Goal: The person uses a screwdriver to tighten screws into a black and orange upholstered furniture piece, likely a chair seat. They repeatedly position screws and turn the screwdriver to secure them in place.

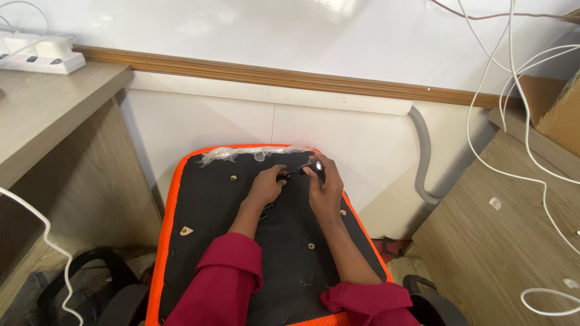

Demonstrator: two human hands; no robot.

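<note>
Hands were seen over an upturned chair seat (pixel 199 199), black underneath with an orange edge, wedged between two wooden desks. A small dark tool (pixel 302 169), possibly a hex key or short driver though the view was too blurred to be sure, was gripped at its shiny end by the curled fingers of the right hand (pixel 325 187). Its long axis was laid roughly level, pointing leftward across the seat toward the left hand (pixel 267 184). The far tip was met by the left fingers (pixel 281 176), bent closed around it or around a fastener there. The tool was thus spanned between both hands, near the seat's far edge, just below a strip of crumpled clear plastic (pixel 241 154).
</note>
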